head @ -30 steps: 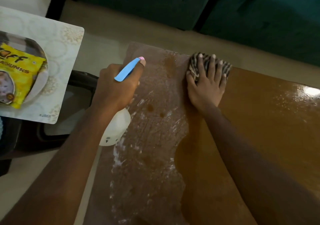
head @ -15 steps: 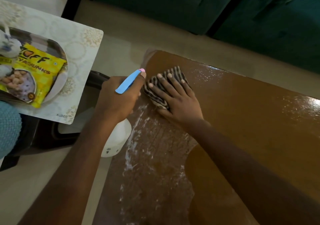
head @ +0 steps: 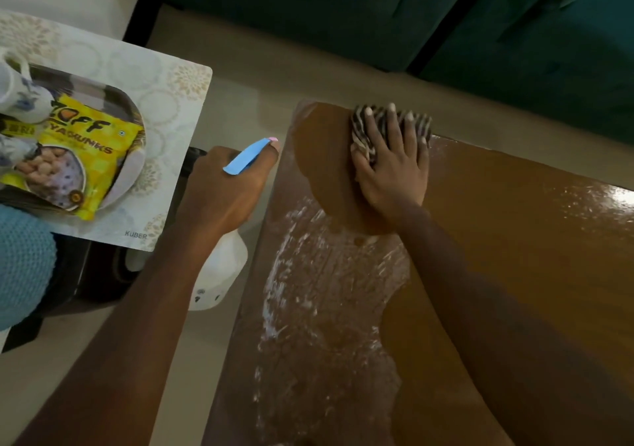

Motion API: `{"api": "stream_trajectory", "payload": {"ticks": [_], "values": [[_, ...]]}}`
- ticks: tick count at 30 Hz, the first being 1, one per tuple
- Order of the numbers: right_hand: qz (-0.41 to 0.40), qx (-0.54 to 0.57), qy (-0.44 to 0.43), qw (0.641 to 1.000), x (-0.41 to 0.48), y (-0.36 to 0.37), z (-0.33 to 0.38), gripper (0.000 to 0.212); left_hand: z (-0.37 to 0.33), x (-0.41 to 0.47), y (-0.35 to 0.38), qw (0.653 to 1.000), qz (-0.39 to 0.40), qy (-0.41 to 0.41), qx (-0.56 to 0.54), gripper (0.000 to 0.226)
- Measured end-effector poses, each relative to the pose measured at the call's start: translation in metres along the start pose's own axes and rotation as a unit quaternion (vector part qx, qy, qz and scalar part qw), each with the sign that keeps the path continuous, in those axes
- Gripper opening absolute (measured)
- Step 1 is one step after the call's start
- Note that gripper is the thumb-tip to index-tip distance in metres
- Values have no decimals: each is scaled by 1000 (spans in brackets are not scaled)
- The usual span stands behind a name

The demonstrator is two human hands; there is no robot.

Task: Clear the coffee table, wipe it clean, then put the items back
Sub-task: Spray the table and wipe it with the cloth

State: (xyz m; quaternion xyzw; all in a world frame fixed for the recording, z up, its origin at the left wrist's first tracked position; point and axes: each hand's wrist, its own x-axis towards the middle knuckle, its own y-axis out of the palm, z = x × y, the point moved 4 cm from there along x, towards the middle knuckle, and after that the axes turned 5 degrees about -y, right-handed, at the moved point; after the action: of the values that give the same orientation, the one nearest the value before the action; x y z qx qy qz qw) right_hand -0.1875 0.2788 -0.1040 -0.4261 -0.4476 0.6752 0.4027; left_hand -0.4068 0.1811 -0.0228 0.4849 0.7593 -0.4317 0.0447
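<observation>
The brown wooden coffee table (head: 514, 257) fills the right and lower middle, with a foamy wet patch (head: 319, 308) along its left side. My right hand (head: 394, 167) lies flat with straight fingers on a black-and-white striped cloth (head: 363, 130), pressing it onto the table near the far left corner. My left hand (head: 226, 188) grips a white spray bottle (head: 219, 274) with a blue trigger (head: 247, 161), held just off the table's left edge above the floor.
At the left, a patterned placemat (head: 171, 102) carries a tray with a yellow snack packet (head: 75, 157) and a white cup (head: 17, 92). A blue knitted item (head: 24, 267) lies at the far left. A dark green sofa (head: 377, 16) runs along the back.
My right hand slid the cloth left to the table's corner, then back right and farther away, leaving a wiped arc. My left hand kept its hold on the bottle.
</observation>
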Motion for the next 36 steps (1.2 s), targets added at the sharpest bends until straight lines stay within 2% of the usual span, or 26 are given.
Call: {"api": "stream_trajectory", "payload": {"ticks": [6, 11, 14, 16, 19, 22, 27, 36], "values": [[43, -29, -137, 989, 46, 7, 74, 60, 10, -15, -23, 999, -29, 30, -22, 69], [68, -65, -298, 950, -7, 24, 92, 57, 17, -33, -29, 997, -26, 53, -42, 63], [77, -82, -334, 936, -43, 35, 71, 62, 21, -42, -21, 998, -8, 39, -45, 60], [83, -80, -309, 944, -54, 32, 43, 65, 24, -47, -12, 999, 12, 26, -44, 57], [54, -50, -187, 980, -63, 15, -6, 65, 28, -58, 3, 998, 47, 22, -27, 55], [31, -24, -91, 995, -80, 5, -38, 62, 35, -68, 15, 997, 76, 9, -5, 50], [18, 7, -27, 999, -125, 7, -67, 59, 43, -90, 34, 993, 104, 33, 47, 53], [12, 23, 58, 998, -185, 11, -110, 62, 49, -131, 79, 985, 157, 14, 66, 65]]}}
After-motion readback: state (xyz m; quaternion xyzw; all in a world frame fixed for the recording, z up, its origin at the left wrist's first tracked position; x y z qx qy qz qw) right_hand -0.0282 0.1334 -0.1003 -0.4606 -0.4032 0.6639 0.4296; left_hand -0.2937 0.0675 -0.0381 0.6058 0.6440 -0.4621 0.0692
